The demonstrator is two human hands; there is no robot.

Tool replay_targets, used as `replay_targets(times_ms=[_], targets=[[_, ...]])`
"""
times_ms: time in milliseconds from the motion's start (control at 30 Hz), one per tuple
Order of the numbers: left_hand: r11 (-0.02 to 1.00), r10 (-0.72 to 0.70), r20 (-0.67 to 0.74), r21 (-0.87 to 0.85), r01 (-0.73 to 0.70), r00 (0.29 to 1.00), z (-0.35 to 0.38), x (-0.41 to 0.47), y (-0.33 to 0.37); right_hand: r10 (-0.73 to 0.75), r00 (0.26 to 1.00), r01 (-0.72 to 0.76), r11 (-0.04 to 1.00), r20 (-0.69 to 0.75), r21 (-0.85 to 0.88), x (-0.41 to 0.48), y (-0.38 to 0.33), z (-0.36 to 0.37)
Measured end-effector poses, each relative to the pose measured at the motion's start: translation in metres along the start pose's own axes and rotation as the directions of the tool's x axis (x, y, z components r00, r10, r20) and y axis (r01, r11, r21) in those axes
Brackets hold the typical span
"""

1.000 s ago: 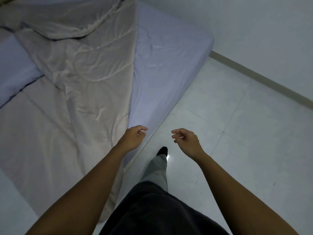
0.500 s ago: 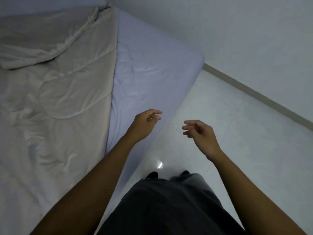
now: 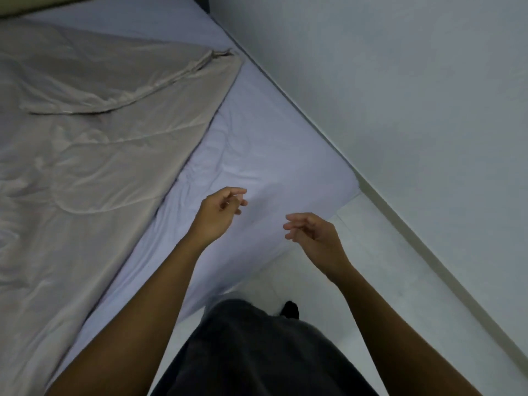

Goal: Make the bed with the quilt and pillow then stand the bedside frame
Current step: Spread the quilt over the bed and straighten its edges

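A beige quilt (image 3: 85,155) lies rumpled over the left part of the bed, its top corner folded back. The lavender sheet of the mattress (image 3: 257,155) shows bare along the right side up to the wall. My left hand (image 3: 220,212) hovers over the bare sheet near the foot corner, fingers loosely curled and holding nothing. My right hand (image 3: 311,232) hangs beside it over the mattress edge, fingers apart and empty. No pillow or bedside frame is in view.
A white wall (image 3: 400,95) runs along the right side of the bed. A narrow strip of pale tiled floor (image 3: 371,267) lies between the mattress foot and the wall. My dark trousers and one foot (image 3: 290,310) are below.
I have stepped closer to the bed's foot corner near the wall. Both hands moved forward from over the floor to over the bare sheet, still empty.
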State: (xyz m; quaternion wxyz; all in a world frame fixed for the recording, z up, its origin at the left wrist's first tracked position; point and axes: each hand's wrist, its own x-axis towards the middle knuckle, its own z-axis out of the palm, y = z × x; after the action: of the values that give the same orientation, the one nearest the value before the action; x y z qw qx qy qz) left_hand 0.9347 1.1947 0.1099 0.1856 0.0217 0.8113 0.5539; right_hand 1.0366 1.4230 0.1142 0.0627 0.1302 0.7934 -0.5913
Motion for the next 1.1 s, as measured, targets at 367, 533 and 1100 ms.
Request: replay_targets(times_ms=[367, 533, 1100], targets=[[0.992, -0.083, -0.2, -0.112, 0.061, 0.976, 0.04, 0.123, 0.042, 0.001, 0.986, 0.003, 1.0, 0.165, -0.024, 0.183, -0.004, -0.075], [0.965, -0.212, -0.285, -0.215, 0.154, 0.935, 0.025, 0.182, 0.033, 0.015, 0.961, 0.014, 0.995, 0.276, -0.102, 0.255, -0.01, -0.071], [0.871, -0.455, -0.639, -0.463, 0.163, 0.62, -0.115, 0.189, 0.02, -0.058, 0.775, 0.159, 0.982, 0.629, -0.106, 0.421, -0.136, 0.085]])
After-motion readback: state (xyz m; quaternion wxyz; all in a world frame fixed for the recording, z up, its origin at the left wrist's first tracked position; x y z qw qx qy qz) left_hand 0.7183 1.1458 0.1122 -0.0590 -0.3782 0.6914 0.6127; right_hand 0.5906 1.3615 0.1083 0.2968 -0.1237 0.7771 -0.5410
